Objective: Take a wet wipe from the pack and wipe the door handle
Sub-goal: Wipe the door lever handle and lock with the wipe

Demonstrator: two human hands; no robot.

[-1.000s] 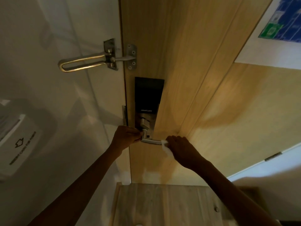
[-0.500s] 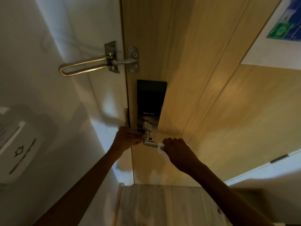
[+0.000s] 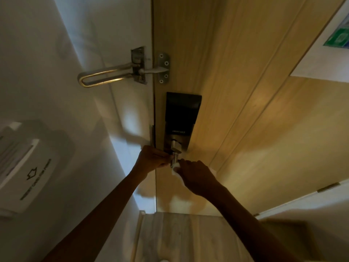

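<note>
A metal lever door handle [image 3: 175, 157] sticks out below the black smart lock plate [image 3: 181, 114] on the wooden door [image 3: 245, 91]. My right hand [image 3: 196, 176] is closed over the lever, pressing a white wet wipe [image 3: 175, 169] against it; only a corner of the wipe shows. My left hand [image 3: 152, 157] pinches the handle's base from the left side. Most of the lever is hidden under my right hand. No wipe pack is in view.
A metal swing-bar door guard [image 3: 113, 74] is fixed above the lock, across the frame and door. A white key-card holder [image 3: 28, 167] sits on the left wall. Wood-look floor [image 3: 179, 239] lies below. A notice sheet [image 3: 332, 35] hangs at the door's upper right.
My right hand has slid left along the lever with the wipe, toward the handle's base, covering more of it. My left hand has stayed at the base.
</note>
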